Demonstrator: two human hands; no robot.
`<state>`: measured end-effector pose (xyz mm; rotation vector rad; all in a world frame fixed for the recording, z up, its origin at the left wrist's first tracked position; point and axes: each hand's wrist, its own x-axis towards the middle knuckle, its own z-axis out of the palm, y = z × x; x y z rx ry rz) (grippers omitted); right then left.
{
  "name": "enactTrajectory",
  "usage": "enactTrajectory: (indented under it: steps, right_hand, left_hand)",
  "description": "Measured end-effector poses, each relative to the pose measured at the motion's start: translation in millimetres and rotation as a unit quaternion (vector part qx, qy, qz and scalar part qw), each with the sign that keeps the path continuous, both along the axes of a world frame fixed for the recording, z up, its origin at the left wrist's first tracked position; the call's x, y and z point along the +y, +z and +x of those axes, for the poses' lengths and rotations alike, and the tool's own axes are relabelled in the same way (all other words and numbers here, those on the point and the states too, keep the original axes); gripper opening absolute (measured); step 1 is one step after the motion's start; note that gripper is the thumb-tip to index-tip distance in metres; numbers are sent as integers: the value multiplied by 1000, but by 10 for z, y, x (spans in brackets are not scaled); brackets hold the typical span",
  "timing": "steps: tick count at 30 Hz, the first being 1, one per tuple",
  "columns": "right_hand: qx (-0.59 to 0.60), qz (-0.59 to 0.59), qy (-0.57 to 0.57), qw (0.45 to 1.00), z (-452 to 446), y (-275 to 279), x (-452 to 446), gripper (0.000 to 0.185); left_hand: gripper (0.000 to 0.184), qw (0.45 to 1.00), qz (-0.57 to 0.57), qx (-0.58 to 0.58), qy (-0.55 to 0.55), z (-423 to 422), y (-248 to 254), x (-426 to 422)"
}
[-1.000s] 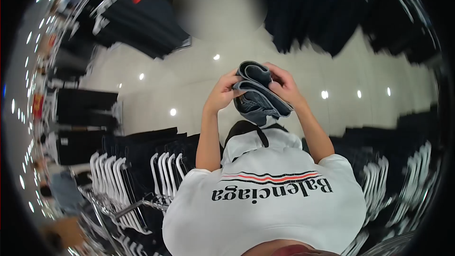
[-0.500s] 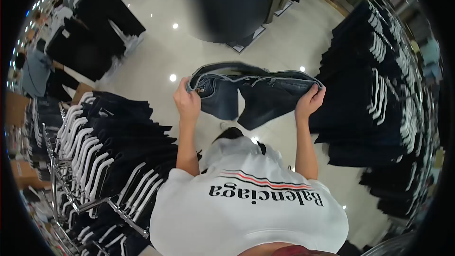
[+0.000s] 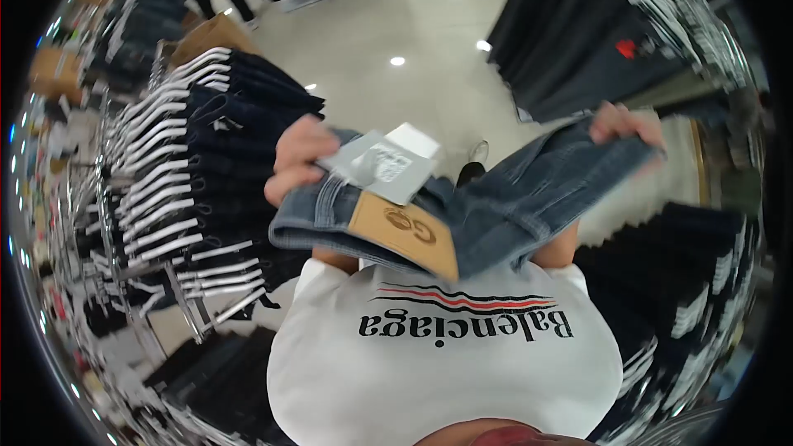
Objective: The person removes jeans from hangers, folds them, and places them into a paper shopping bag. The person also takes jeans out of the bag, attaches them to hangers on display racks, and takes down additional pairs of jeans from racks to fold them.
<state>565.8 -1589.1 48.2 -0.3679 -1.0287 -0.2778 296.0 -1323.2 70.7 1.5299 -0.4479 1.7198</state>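
A pair of dark blue jeans [image 3: 516, 206] is held up in front of my chest, the waistband spread between both hands. On the left, my left hand [image 3: 304, 161] is closed round the waistband. Beside it a grey paper tag [image 3: 387, 169] with white print lies over the denim, a white tag [image 3: 411, 140] behind it. A tan patch [image 3: 405, 235] with dark lettering is fixed to the waistband near me. My right hand [image 3: 624, 132], blurred by motion, grips the other end of the jeans at the upper right.
Dark trousers on white hangers [image 3: 169, 165] fill a metal rack [image 3: 186, 297] at my left. More dark garments [image 3: 570, 41] hang at the upper right, and others [image 3: 661, 272] at lower right. A shiny tiled floor [image 3: 363, 74] shows ahead. My white shirt [image 3: 446, 372] is below.
The jeans have come closer to my body and turned, so the patch and tags now show. My right hand has moved right and slightly up. The view has swung to the left.
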Motion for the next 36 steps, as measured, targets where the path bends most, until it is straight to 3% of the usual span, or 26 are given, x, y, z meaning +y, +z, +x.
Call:
enactTrajectory:
  steps: [1,2,3,4,5,6,7,8,9,11,12,16,18,20,21,22,24,25,26,27,31,34,35,36]
  right_hand:
    - [45,-60,64,995,0,318,485,49]
    - [23,-159,-64,985,-34,479,908,42]
    - [73,-192,-33,978,13,411,1280,31]
    - [5,-240,38,970,123,469,1550,25]
    - [-69,-279,-18,958,180,566,1801,23]
    - [-137,-317,-78,935,240,646,1954,21]
    - [-146,-308,-66,938,384,704,2032,21]
    - [-113,-356,-5,928,545,739,2092,26]
    - [-80,-403,56,910,716,775,2176,31]
    - [-103,-330,39,937,1054,747,2388,22]
    - [-116,-305,29,945,1218,738,2455,16]
    - [-102,-300,103,943,1664,743,2608,20]
    - [-60,-290,116,948,1814,789,2708,32]
    - [-71,-280,103,952,1957,776,2857,32]
    - [-37,-232,118,965,1987,797,2975,27]
    - [-2,-183,132,974,2008,820,3090,23]
    - [12,-177,93,980,2138,822,3325,24]
    - [-11,-230,94,969,2256,772,3432,25]
    - [-34,-287,92,953,2367,707,3565,27]
    - [-80,-272,55,958,2487,634,3796,28]
    - [-77,-235,8,969,2901,324,4547,33]
    - [-87,-265,-39,960,3100,444,5102,36]
    - [-102,-302,-51,946,3125,511,5261,50]
    - [-109,-312,-55,942,3153,548,5421,50]
  left_hand:
    - [24,999,32,-16,-7,335,114,49]
    - [20,993,93,23,-68,599,70,339]
    - [15,978,155,100,-102,901,141,542]
    - [22,985,6,94,-146,1323,-272,535]
    - [31,975,30,221,23,1604,-446,587]
    - [40,964,49,224,135,1814,164,226]
    - [43,957,-124,262,18,2025,-26,344]
    - [47,907,-292,285,-102,2240,-280,483]
    - [47,912,-290,278,-87,2434,-319,539]
    - [49,912,-321,246,-65,2776,-212,619]
    - [44,925,-252,274,-81,2875,-116,678]
    - [36,943,-211,257,-26,3395,126,687]
    - [33,948,-196,250,-6,3563,224,717]
    - [24,946,-153,283,25,3739,378,830]
    - [12,951,-150,259,72,3905,350,877]
    - [12,952,-143,258,75,4076,273,1018]
    - [21,907,-321,220,-162,4373,-12,1427]
    - [27,962,-141,216,-94,4481,-60,1639]
    - [27,961,-138,215,-101,4577,-137,1827]
    - [27,960,-138,218,-107,4683,-227,2010]
    - [26,955,-138,213,-153,5156,-346,2663]
    - [25,958,-133,177,-185,5629,-243,3292]
    - [24,957,-139,169,-191,5699,-254,3451]
    - [24,955,-148,167,-193,5715,-289,3607]
